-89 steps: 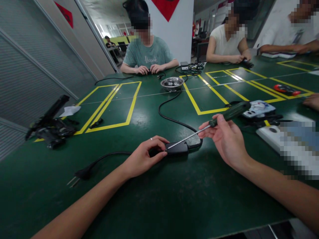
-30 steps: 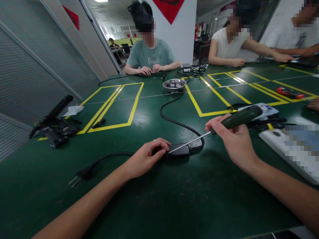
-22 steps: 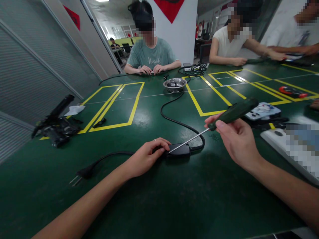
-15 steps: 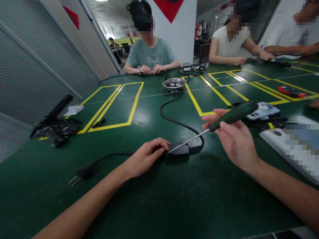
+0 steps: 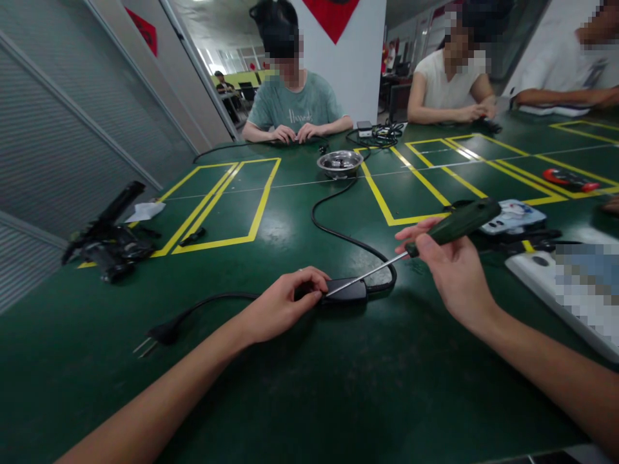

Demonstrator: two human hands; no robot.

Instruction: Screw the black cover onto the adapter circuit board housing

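On the green table lies a black power adapter (image 5: 347, 290) with cables running from both ends. My left hand (image 5: 285, 303) is closed on the adapter's left end, fingers over its top and thumb at the near side. In my right hand (image 5: 454, 264) is a screwdriver (image 5: 452, 227) with a dark green handle, gripped between thumb and fingers. Its steel shaft slants down to the left, and the tip touches the adapter close to my left thumb. Whether the tip sits in a screw or a seam I cannot tell. A two-pin plug (image 5: 164, 333) ends the left cable.
A metal bowl (image 5: 340, 164) with small parts stands beyond the adapter. Black items (image 5: 109, 241) lie at the left. At right are a white panel (image 5: 561, 290), a phone-like object (image 5: 513, 218) and a red-black tool (image 5: 570, 180). Several people sit across the table.
My right thumb and fingers have shifted slightly on the screwdriver handle, while its tip stays on the adapter. The left hand keeps its place. Across the table, a co-worker's hands have come together.
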